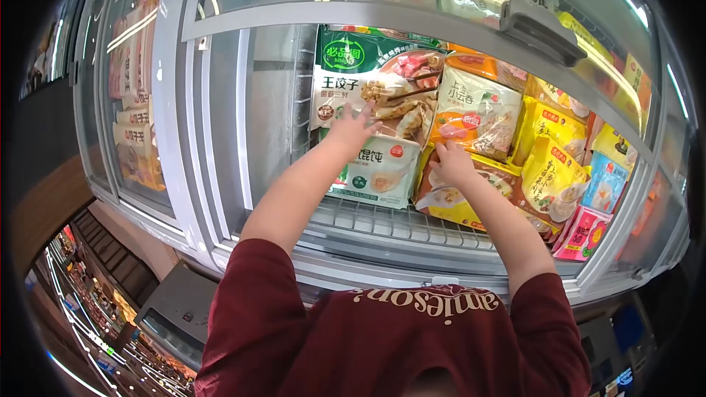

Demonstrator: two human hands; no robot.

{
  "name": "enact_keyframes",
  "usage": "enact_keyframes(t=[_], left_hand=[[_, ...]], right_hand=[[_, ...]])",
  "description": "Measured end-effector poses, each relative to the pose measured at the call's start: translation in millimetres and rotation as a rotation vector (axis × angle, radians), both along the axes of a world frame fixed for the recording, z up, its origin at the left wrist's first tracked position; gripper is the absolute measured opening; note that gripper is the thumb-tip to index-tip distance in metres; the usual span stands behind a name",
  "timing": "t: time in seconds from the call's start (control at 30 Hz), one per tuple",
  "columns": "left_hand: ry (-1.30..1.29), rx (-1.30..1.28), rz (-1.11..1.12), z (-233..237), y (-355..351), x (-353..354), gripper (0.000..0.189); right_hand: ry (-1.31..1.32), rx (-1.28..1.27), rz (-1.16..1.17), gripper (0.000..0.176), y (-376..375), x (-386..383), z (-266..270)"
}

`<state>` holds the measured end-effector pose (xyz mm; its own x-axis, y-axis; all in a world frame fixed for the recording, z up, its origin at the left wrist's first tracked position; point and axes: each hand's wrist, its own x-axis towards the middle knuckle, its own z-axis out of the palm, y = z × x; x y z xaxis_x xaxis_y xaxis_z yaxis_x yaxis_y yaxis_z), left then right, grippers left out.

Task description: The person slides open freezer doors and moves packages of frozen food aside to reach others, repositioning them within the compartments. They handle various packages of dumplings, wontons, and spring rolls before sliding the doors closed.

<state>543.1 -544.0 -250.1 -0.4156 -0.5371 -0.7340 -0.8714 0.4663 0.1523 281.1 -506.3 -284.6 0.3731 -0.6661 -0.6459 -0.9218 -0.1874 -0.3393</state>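
Note:
My left hand (353, 132) lies with spread fingers over the lower part of a green and white dumpling bag (397, 106), just above a pale green wonton pack (386, 176). To its right, my right hand (451, 164) rests at the lower edge of a white and orange wonton bag (478, 114), above a brown and yellow pack (456, 202). Its fingers are slightly bent and apart, and nothing shows gripped in them. Both hands reach inside an open freezer section, onto the packs.
Yellow bags (553, 180), a blue pack (606, 182) and a pink pack (582, 233) lie at the right. A sliding glass door with a grey handle (540, 33) spans the top. The freezer's metal frame (195, 140) stands left, and a wire rack (368, 217) runs below the packs.

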Motion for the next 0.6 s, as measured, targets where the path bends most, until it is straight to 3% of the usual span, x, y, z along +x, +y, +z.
enact_keyframes(t=[0.07,0.17,0.27,0.37,0.47,0.5,0.57,0.6], left_hand=[[-0.030,0.043,-0.031,5,-5,0,0.065],[-0.017,0.042,0.011,5,-6,-5,0.057],[0.017,-0.042,-0.077,10,5,-15,0.039],[0.094,0.130,-0.025,6,24,-23,0.023],[0.041,0.273,0.005,-8,48,-17,0.022],[-0.003,0.284,-0.012,-16,53,-10,0.022],[-0.198,0.430,-0.163,-12,48,-14,0.024],[-0.099,0.464,-0.067,-4,43,-21,0.025]], right_hand=[[0.061,0.013,-0.049,0.034,-5,10,-6],[-0.266,0.150,-0.535,0.036,-20,15,-30],[-0.330,0.296,-0.595,0.040,-46,35,-2],[-0.333,0.201,-0.429,0.042,-36,40,-29],[-0.351,0.246,-0.298,0.043,-32,31,-21],[-0.235,0.268,-0.209,0.039,-37,24,0],[-0.269,0.130,-0.051,0.043,-35,-20,4],[-0.463,0.057,-0.148,0.041,-34,-49,5]])
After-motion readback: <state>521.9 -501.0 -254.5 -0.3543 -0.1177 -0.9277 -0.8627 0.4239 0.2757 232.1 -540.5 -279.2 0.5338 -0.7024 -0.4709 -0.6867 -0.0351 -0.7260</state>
